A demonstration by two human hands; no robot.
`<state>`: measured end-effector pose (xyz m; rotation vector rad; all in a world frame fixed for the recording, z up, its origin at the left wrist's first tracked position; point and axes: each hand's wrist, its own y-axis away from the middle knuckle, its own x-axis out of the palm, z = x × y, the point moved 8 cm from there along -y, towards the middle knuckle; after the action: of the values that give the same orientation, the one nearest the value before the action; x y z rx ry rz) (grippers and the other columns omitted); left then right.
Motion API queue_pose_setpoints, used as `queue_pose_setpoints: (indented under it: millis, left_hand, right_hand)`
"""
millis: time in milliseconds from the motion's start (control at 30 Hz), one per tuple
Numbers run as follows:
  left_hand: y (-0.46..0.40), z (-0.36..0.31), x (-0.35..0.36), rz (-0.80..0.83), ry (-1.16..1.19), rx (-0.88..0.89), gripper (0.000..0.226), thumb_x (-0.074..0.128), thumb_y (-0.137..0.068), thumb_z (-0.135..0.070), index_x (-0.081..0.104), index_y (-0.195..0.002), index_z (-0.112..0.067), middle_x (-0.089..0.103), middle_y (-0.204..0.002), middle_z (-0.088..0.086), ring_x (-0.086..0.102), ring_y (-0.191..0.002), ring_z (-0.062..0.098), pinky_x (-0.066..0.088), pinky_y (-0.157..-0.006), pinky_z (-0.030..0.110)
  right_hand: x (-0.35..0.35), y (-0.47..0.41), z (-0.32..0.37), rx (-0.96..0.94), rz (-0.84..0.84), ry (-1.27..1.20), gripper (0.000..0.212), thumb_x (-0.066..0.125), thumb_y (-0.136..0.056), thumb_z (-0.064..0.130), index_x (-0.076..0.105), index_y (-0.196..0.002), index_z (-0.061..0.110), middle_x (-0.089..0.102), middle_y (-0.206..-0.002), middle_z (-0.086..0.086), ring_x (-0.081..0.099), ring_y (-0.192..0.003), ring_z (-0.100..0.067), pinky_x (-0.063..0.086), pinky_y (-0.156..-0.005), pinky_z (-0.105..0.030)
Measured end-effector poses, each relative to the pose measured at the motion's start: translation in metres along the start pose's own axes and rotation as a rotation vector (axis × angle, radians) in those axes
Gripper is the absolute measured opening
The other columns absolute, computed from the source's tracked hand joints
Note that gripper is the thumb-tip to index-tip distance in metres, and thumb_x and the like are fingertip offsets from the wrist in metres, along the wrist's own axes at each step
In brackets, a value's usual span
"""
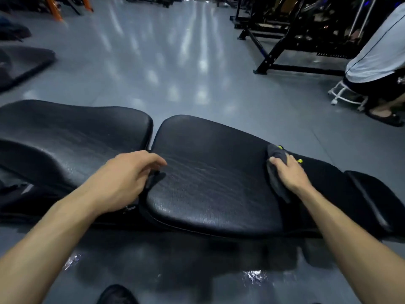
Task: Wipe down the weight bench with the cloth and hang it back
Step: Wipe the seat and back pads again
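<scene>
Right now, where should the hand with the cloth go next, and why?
Probably sweep the right hand leftward, dragging the grey cloth across the seat pad. The cloth sits at that pad's right edge, so most of the pad lies to its left. The left hand rests at the gap beside the back pad, seemingly steadying the bench.
</scene>
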<state>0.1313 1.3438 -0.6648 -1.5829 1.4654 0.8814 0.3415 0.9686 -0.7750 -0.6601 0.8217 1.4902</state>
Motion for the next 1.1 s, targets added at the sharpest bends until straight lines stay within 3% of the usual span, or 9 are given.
queue_pose_setpoints:
  millis: [167, 267, 333, 467, 567, 700, 767, 933, 1100]
  left_hand:
    - [-0.005, 0.012, -0.011, -0.037, -0.059, 0.025, 0.043, 0.049, -0.097, -0.003, 0.068, -0.126, -0.029, 0.068, -0.124, -0.012, 0.059, -0.114, 0.020, 0.049, -0.097, 0.043]
    - [-0.011, 0.019, -0.019, -0.103, -0.060, -0.015, 0.047, 0.050, -0.095, 0.001, 0.067, -0.128, -0.027, 0.069, -0.123, -0.009, 0.058, -0.112, 0.023, 0.049, -0.095, 0.044]
    - [-0.015, 0.025, -0.028, -0.167, -0.053, -0.036, 0.048, 0.052, -0.091, 0.005, 0.068, -0.126, -0.025, 0.070, -0.119, -0.003, 0.060, -0.109, 0.027, 0.050, -0.093, 0.046]
    - [-0.015, 0.042, -0.042, -0.249, -0.024, -0.067, 0.048, 0.055, -0.088, 0.010, 0.070, -0.123, -0.020, 0.073, -0.117, -0.001, 0.065, -0.108, 0.030, 0.051, -0.095, 0.047]
    - [-0.009, 0.050, -0.045, -0.266, 0.008, -0.072, 0.048, 0.054, -0.090, 0.011, 0.070, -0.122, -0.020, 0.073, -0.116, -0.003, 0.065, -0.109, 0.028, 0.051, -0.098, 0.047]
    - [0.007, 0.052, -0.048, -0.273, 0.022, -0.090, 0.049, 0.049, -0.091, 0.010, 0.069, -0.125, -0.021, 0.072, -0.120, -0.005, 0.064, -0.115, 0.023, 0.050, -0.101, 0.044]
    - [0.012, 0.054, -0.052, -0.291, 0.029, -0.104, 0.049, 0.049, -0.092, 0.009, 0.068, -0.126, -0.021, 0.071, -0.122, -0.005, 0.063, -0.116, 0.023, 0.049, -0.102, 0.045]
    - [0.023, 0.057, -0.057, -0.316, 0.044, -0.128, 0.054, 0.047, -0.086, 0.011, 0.068, -0.125, -0.020, 0.071, -0.121, -0.004, 0.065, -0.112, 0.021, 0.049, -0.103, 0.042]
    - [0.046, 0.064, -0.055, -0.335, 0.092, -0.197, 0.053, 0.044, -0.089, 0.009, 0.069, -0.121, -0.026, 0.067, -0.109, -0.017, 0.064, -0.103, 0.010, 0.050, -0.100, 0.033]
  right_hand:
    - [0.034, -0.038, 0.102, -0.107, -0.037, 0.035, 0.041, 0.047, -0.099, 0.042, 0.060, -0.126, 0.015, 0.060, -0.133, -0.019, 0.047, -0.131, -0.039, 0.030, -0.114, -0.053]
    - [0.086, -0.014, 0.227, -0.462, 0.077, 0.016, 0.036, 0.049, -0.096, 0.041, 0.063, -0.120, 0.018, 0.063, -0.126, -0.010, 0.050, -0.127, -0.036, 0.031, -0.112, -0.054]
    - [0.120, 0.039, 0.281, -0.727, 0.198, 0.009, 0.051, 0.048, -0.091, 0.047, 0.057, -0.137, 0.026, 0.056, -0.143, -0.001, 0.043, -0.138, -0.026, 0.021, -0.121, -0.054]
    - [0.126, 0.131, 0.258, -1.103, 0.394, -0.081, 0.058, 0.052, -0.094, 0.051, 0.034, -0.149, 0.051, 0.029, -0.157, 0.035, 0.023, -0.150, 0.004, 0.011, -0.125, -0.032]
    - [0.106, 0.073, 0.236, -0.892, 0.344, -0.150, 0.055, 0.051, -0.094, 0.056, 0.042, -0.146, 0.041, 0.045, -0.150, 0.024, 0.036, -0.137, 0.015, 0.027, -0.118, -0.026]
    - [0.104, -0.006, 0.262, -0.447, 0.205, -0.107, 0.037, 0.049, -0.099, 0.043, 0.061, -0.124, 0.018, 0.063, -0.123, -0.005, 0.052, -0.125, -0.032, 0.040, -0.099, -0.043]
    - [0.118, 0.020, 0.286, -0.567, 0.225, -0.098, 0.037, 0.051, -0.095, 0.045, 0.061, -0.121, 0.020, 0.062, -0.125, -0.003, 0.050, -0.125, -0.031, 0.038, -0.098, -0.043]
    - [0.130, 0.187, 0.267, -1.079, 0.419, -0.035, 0.060, 0.055, -0.093, 0.045, 0.043, -0.151, 0.036, 0.040, -0.160, 0.013, 0.026, -0.151, -0.005, 0.015, -0.125, -0.046]
    - [0.098, 0.213, 0.227, -1.073, 0.479, -0.146, 0.050, 0.054, -0.095, 0.047, 0.038, -0.142, 0.049, 0.040, -0.150, 0.036, 0.029, -0.141, 0.015, 0.014, -0.114, -0.008]
